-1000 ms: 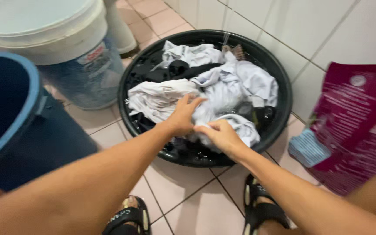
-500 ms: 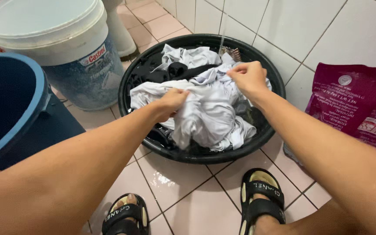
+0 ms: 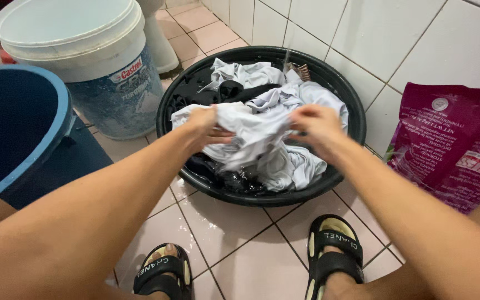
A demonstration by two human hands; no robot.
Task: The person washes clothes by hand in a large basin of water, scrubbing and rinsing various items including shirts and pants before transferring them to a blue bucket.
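Head view shows the left hand (image 3: 205, 123) and right hand (image 3: 315, 126) both clenched on a wet white garment (image 3: 254, 130) bunched over the black basin (image 3: 351, 119), where hard rubbing could slop water onto the tiled floor (image 3: 234, 239) near the sandals (image 3: 333, 250).

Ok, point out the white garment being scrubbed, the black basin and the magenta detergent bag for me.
white garment (image 3: 254, 130), head view, on the bunched cloth between both hands.
black basin (image 3: 356, 119), head view, on its right rim.
magenta detergent bag (image 3: 451, 144), head view, on the middle of its front face.
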